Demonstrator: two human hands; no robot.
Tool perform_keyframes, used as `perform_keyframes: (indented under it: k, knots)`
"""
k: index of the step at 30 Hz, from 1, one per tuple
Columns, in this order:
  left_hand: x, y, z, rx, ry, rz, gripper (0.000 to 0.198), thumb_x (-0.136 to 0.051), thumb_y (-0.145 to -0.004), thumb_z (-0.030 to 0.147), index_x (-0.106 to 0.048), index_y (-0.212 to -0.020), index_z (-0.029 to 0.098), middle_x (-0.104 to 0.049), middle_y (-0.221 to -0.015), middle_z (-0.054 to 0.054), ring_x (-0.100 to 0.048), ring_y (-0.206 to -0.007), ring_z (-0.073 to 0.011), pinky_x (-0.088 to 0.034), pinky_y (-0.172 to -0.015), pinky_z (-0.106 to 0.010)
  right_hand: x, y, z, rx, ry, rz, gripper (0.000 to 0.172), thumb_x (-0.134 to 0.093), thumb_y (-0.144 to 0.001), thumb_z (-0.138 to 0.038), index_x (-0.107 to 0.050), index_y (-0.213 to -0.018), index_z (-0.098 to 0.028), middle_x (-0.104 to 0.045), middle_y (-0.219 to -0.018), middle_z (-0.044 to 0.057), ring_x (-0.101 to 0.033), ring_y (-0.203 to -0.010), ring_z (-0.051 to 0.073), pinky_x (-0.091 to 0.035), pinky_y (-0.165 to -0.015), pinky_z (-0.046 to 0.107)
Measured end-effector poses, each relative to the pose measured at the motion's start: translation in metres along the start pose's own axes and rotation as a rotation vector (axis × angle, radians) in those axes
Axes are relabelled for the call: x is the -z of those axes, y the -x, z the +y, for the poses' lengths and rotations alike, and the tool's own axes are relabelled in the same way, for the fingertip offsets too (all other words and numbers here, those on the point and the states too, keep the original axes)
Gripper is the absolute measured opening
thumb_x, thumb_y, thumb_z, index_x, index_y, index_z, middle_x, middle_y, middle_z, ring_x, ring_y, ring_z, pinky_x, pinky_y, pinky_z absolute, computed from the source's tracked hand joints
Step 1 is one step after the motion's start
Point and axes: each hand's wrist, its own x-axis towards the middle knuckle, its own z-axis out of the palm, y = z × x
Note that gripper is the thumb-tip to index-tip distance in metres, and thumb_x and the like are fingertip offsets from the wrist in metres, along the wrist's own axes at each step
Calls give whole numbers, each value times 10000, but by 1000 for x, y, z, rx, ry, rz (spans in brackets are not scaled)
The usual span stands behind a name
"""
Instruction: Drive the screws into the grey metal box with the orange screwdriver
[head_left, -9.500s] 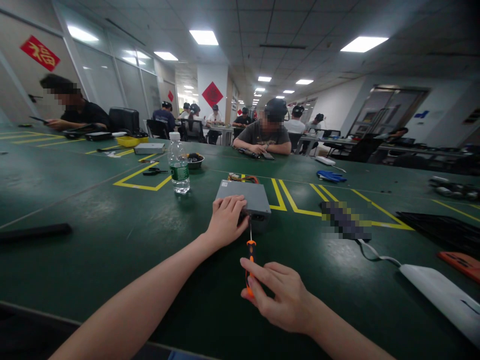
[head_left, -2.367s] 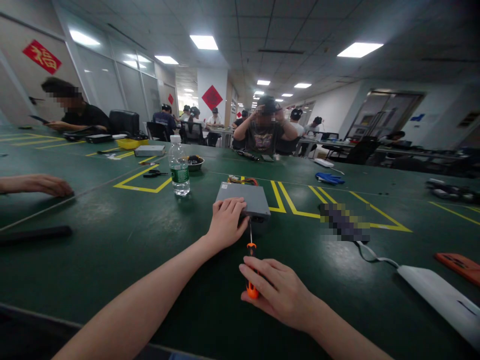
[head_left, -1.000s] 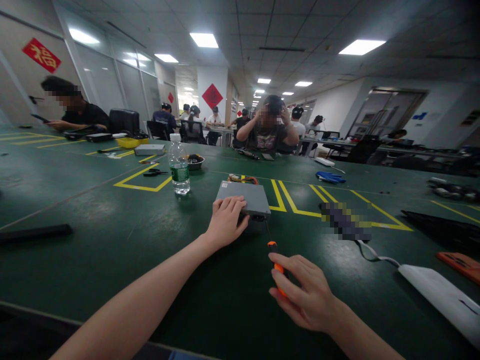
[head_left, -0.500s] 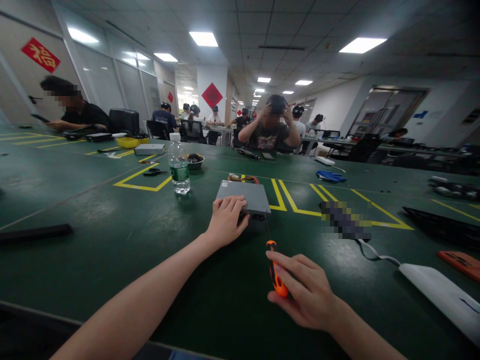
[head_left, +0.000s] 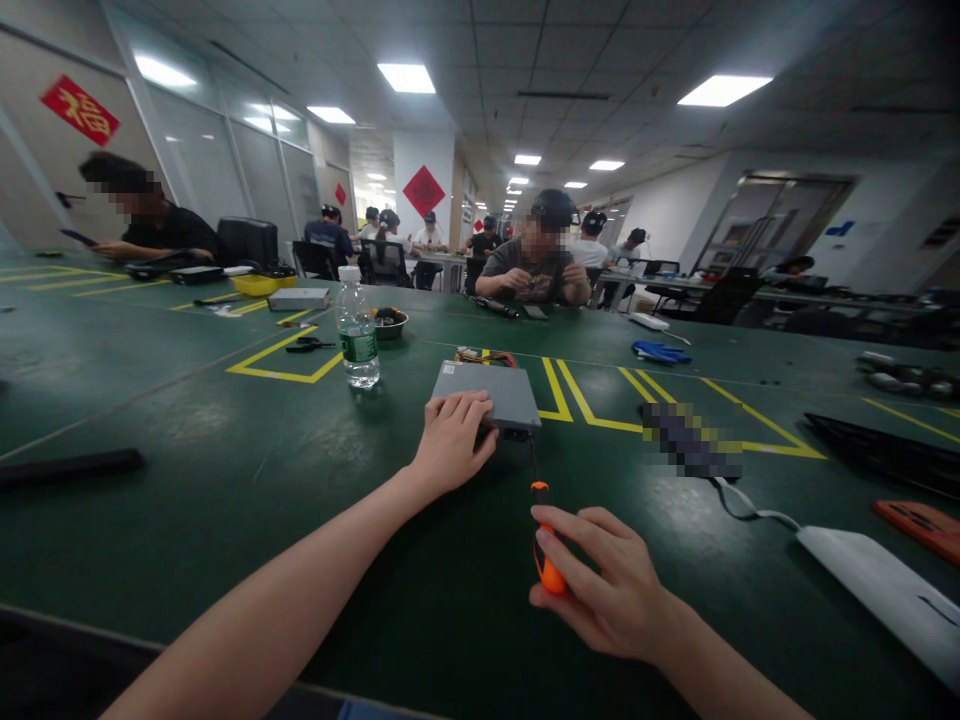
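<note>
A grey metal power supply unit [head_left: 501, 390] lies on the green table, its cable bundle [head_left: 480, 355] coming out at the far side. My left hand [head_left: 457, 435] grips its near left part, fingers over the top and thumb at the front face. Between the fingertips and thumb of my right hand [head_left: 607, 575] is the orange and black handle of a screwdriver [head_left: 551, 570]. The thin shaft points away from me and reaches the unit's front right corner, by the power socket. Whether the tip sits in a screw is too small to tell.
Left of the unit stands a water bottle [head_left: 358, 335], with a metal bowl [head_left: 391, 322] behind it. To the right lie blue gloves [head_left: 660, 352], a blurred-out dark object [head_left: 690, 440] and a white device [head_left: 885, 590] on a cable. A person [head_left: 544, 255] sits across the table.
The screwdriver handle has turned in my right fingers and shifted slightly left. My left hand and the unit stay put. The person opposite has lowered both hands from the head.
</note>
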Motion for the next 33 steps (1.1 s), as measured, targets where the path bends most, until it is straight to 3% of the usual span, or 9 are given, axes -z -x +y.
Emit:
perform_keyframes:
  k: [3, 7, 12, 20, 26, 30, 33]
  knots:
    - [1, 0, 0, -1, 0, -1, 274, -477, -825, 300, -495, -1083, 208, -526, -1243, -60, -436, -1140, -227, -274, -928, -410, -3, 3, 0, -22, -38, 4, 263, -542, -823, -254, -484, -1044, -123, -586, -1086, 184, -604, -825, 176, -503, -654, 305]
    - [1, -1, 1, 3, 6, -2, 273, -475, -825, 293, -499, -1085, 211, -527, -1240, -66, -438, -1137, -231, -271, -930, -415, -3, 4, 0, -57, -93, 12, 329, -499, -842, -313, -449, -1088, -100, -584, -1080, 184, -594, -927, 205, -519, -717, 328]
    - [2, -1, 1, 2, 13, -6, 269, -475, -824, 294, -498, -1079, 209, -531, -1235, -63, -440, -1141, -224, -274, -928, -408, 3, 0, 1, -21, -48, -65, 330, -392, -882, -294, -481, -1146, -116, -566, -1069, 173, -582, -937, 215, -513, -716, 349]
    - [1, 0, 0, 0, 4, -13, 277, -468, -827, 305, -491, -1085, 207, -527, -1240, -61, -437, -1140, -225, -271, -925, -407, -1, -1, -1, -49, -48, 61, 223, -543, -833, -289, -491, -966, -118, -598, -1009, 170, -606, -795, 174, -518, -623, 291]
    - [0, 0, 0, 9, -2, -3, 278, -477, -825, 304, -493, -1086, 210, -530, -1237, -54, -436, -1142, -222, -278, -923, -399, -1, 2, 0, -72, -102, 25, 320, -457, -853, -307, -439, -1097, -101, -576, -1059, 179, -591, -943, 211, -533, -710, 326]
    - [0, 0, 1, 10, -1, -5, 281, -482, -822, 299, -496, -1089, 212, -529, -1238, -61, -440, -1137, -226, -274, -930, -406, 0, 0, 1, -12, -14, -41, 290, -474, -838, -256, -510, -1095, -127, -575, -1050, 172, -596, -893, 213, -513, -688, 343]
    - [0, 0, 1, 8, 2, -9, 286, -473, -827, 304, -491, -1097, 212, -527, -1241, -62, -441, -1136, -227, -274, -928, -409, -2, 0, 0, 5, 16, 14, 252, -561, -810, -276, -532, -1011, -128, -597, -1013, 173, -605, -839, 204, -505, -653, 327]
